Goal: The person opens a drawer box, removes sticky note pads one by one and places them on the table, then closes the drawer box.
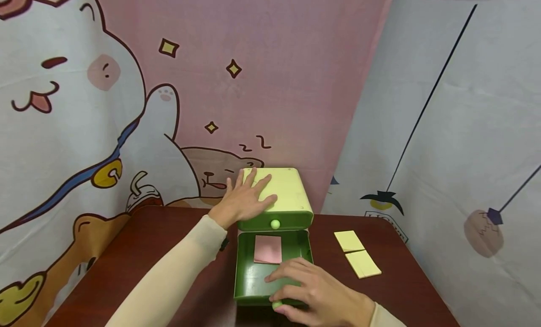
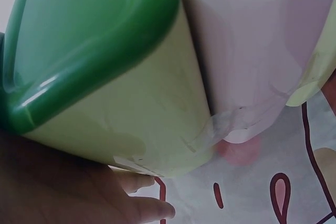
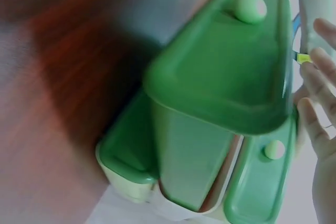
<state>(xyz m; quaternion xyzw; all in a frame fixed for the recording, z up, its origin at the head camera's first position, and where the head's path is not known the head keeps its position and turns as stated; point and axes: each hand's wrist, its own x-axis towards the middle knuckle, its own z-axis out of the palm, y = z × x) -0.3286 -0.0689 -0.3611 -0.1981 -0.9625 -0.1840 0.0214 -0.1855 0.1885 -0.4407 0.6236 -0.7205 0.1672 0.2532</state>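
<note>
A small tiered drawer cabinet point(image 1: 287, 190) has a pale yellow top and green drawer fronts. My left hand point(image 1: 243, 202) rests on its top with fingers spread; in the left wrist view its fingers point(image 2: 152, 209) lie along the yellow side. One green drawer point(image 1: 249, 284), in the pink tier, is pulled out toward me and holds a pink sticky note pad point(image 1: 268, 249). My right hand point(image 1: 319, 289) is over the drawer's front, overlapping its round knob point(image 1: 276, 304) in the head view. In the right wrist view, its loosely bent fingers stand apart from that knob point(image 3: 250, 7).
Two yellow sticky note pads point(image 1: 348, 241) lie on the dark red-brown table point(image 1: 405, 289) right of the cabinet. A closed green drawer point(image 3: 257, 182) with its own knob sits above the pulled-out one. A cartoon-printed cloth point(image 1: 296, 82) hangs behind the table.
</note>
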